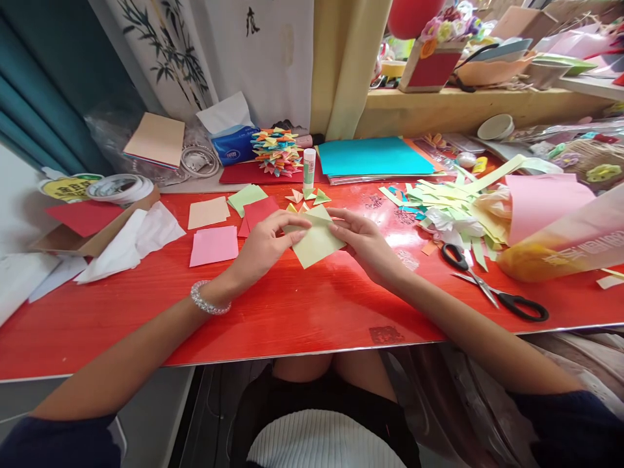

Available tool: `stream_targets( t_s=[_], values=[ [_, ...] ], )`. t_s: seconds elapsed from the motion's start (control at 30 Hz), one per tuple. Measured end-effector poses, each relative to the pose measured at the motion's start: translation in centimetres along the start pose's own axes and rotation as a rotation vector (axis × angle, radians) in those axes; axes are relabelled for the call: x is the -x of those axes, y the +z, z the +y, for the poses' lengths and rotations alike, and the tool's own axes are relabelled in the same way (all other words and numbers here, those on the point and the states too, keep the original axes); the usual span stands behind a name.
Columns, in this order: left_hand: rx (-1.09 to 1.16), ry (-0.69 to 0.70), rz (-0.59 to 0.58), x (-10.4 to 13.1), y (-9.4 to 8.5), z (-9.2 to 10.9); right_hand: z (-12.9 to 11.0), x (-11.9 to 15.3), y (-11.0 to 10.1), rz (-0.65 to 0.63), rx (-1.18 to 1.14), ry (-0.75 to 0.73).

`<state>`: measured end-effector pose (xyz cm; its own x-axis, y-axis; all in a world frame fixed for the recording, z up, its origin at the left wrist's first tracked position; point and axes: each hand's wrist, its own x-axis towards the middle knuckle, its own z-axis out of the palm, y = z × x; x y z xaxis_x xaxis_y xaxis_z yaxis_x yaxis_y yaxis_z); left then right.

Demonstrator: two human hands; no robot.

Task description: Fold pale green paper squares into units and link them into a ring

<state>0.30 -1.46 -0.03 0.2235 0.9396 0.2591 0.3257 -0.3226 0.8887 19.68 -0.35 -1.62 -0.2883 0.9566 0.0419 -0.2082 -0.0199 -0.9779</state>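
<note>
A pale yellow-green paper square (318,242) is held up over the red table (292,312), one corner pointing toward me. My left hand (268,244) pinches its left corner between thumb and fingers. At the right corner, my right hand (363,242) grips the paper the same way. Just behind the square lie small folded paper pieces (320,197) and an upright glue stick (309,169). Left of my left hand are pink squares (213,246), peach squares (208,212), green squares (247,199) and red squares (260,211).
Open scissors (480,279) with black handles lie to the right. Behind them is a heap of paper strips (453,201). A colourful folded-paper ball (276,153) and blue sheets (375,157) stand at the back. A cardboard box (92,244) is at the left.
</note>
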Motion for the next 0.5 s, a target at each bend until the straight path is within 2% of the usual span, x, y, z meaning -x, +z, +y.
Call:
stream_targets(
  t_s=[0.1, 0.23, 0.37, 0.5],
  values=[
    [0.171, -0.005, 0.05, 0.05, 0.34, -0.33, -0.01, 0.08, 0.26, -0.047, -0.027, 0.004],
    [0.4, -0.128, 0.082, 0.2, 0.78, -0.31, -0.1, 0.33, 0.7, -0.176, 0.045, 0.091],
    [0.468, -0.271, -0.002, 0.18, 0.68, 0.04, -0.49, 0.39, 0.58, -0.179, 0.095, 0.142],
    [0.479, -0.227, 0.003, 0.23, 0.56, 0.31, -0.91, 0.23, 0.06, -0.179, 0.018, 0.112]
  ],
)
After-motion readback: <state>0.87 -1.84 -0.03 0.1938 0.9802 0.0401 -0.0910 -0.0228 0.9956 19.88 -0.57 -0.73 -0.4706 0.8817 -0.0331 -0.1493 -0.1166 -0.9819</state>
